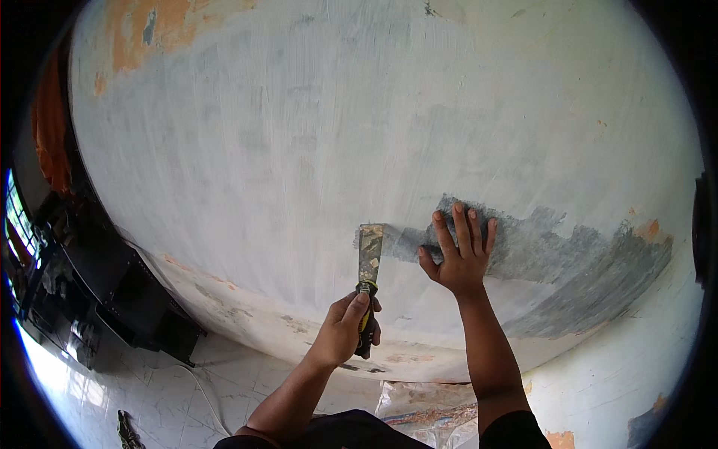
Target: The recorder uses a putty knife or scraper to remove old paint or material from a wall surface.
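Note:
My left hand (pixel 346 322) is closed around the black and yellow handle of a putty knife (pixel 371 255). The knife's blade points up, its stained tip at the white-coated wall (pixel 269 168), beside the left end of a bare grey patch (pixel 538 252). My right hand (pixel 463 255) is to the right of the blade, palm towards the wall and fingers spread over the grey patch; no tool shows in it. What lies under the palm is hidden.
Black furniture (pixel 123 286) stands at the left, near an orange cloth (pixel 49 129). A pale cable (pixel 203 393) runs over the tiled floor (pixel 168 398). A plastic sheet (pixel 429 407) with debris lies at the wall's foot. Another wall (pixel 611 381) meets this one at the right.

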`<state>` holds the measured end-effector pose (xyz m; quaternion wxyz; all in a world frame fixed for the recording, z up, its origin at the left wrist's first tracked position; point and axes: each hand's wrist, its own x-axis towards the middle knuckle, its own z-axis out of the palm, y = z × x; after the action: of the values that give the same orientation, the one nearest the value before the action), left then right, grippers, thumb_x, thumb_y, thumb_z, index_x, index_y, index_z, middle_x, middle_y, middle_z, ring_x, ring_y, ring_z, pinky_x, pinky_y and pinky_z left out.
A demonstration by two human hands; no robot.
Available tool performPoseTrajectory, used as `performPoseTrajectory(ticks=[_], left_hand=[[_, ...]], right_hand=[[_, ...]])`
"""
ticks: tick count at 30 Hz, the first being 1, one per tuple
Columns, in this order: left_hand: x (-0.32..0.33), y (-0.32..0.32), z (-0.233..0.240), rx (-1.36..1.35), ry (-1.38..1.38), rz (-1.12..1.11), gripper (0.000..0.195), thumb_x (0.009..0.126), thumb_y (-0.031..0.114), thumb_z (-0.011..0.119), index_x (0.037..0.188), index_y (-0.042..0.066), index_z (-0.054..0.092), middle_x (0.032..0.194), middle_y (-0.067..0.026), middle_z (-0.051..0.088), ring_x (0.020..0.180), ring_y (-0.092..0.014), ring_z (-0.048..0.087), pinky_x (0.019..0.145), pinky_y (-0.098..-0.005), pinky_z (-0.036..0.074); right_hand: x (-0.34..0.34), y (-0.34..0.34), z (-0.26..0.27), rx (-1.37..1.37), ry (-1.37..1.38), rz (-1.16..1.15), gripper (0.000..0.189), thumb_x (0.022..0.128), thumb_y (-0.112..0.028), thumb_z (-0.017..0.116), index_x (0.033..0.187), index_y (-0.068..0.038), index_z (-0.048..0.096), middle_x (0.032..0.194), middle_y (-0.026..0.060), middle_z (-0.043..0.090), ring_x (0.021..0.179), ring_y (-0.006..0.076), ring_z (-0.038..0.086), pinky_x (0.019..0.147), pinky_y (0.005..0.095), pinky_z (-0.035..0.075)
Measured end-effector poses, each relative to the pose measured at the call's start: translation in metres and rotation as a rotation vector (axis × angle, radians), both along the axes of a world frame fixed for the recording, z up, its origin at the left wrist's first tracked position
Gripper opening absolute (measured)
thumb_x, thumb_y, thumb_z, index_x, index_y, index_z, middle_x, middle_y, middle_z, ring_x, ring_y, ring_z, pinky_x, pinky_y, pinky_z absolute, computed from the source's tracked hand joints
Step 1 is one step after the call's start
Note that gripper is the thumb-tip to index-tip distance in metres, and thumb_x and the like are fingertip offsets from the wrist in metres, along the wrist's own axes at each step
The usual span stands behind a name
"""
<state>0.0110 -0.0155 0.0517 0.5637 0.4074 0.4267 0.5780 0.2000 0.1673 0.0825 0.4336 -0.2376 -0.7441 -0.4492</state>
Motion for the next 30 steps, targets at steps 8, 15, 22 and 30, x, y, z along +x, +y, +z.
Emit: performPoseTrajectory(ticks=[8, 15, 22, 30], left_hand=[[-0.004, 0.01, 0.014, 0.075, 0.032, 0.084, 0.045, 0.106, 0.038, 0.034, 0.092, 0.002, 0.057, 0.058, -0.0063, 0.056, 0.043, -0.01, 0.05, 0.041, -0.0257, 0.04], [-0.004, 0.005, -0.008, 0.01, 0.074, 0.075, 0.043, 0.105, 0.035, 0.035, 0.088, 0.002, 0.057, 0.057, -0.0072, 0.057, 0.044, -0.011, 0.051, 0.041, -0.026, 0.039], [-0.001, 0.0, -0.014, 0.012, 0.071, 0.09, 0.044, 0.105, 0.038, 0.037, 0.085, 0.003, 0.055, 0.057, -0.0064, 0.056, 0.045, -0.012, 0.052, 0.044, -0.026, 0.041], [-0.002, 0.002, -0.012, -0.042, 0.039, 0.065, 0.043, 0.105, 0.035, 0.036, 0.084, 0.003, 0.054, 0.056, -0.0053, 0.053, 0.044, -0.013, 0.053, 0.043, -0.0266, 0.041]], right_hand=[[-0.002, 0.0, 0.002, 0.009, 0.01, 0.01, 0.055, 0.091, -0.05, 0.051, 0.133, -0.016, 0.06, 0.147, 0.0125, 0.045, 0.143, 0.0293, 0.031, 0.117, 0.0569, 0.013], [-0.002, -0.002, 0.0, -0.015, 0.013, 0.03, 0.054, 0.09, -0.049, 0.052, 0.133, -0.017, 0.06, 0.147, 0.0122, 0.046, 0.142, 0.0298, 0.033, 0.117, 0.0568, 0.013], [0.0, -0.002, 0.001, -0.01, 0.017, 0.029, 0.054, 0.089, -0.049, 0.054, 0.133, -0.018, 0.06, 0.147, 0.0121, 0.046, 0.141, 0.0297, 0.035, 0.117, 0.0552, 0.015], [0.001, -0.006, 0.003, -0.068, 0.043, 0.013, 0.049, 0.09, -0.047, 0.051, 0.133, -0.024, 0.06, 0.147, 0.0068, 0.047, 0.139, 0.0248, 0.037, 0.117, 0.0525, 0.017]])
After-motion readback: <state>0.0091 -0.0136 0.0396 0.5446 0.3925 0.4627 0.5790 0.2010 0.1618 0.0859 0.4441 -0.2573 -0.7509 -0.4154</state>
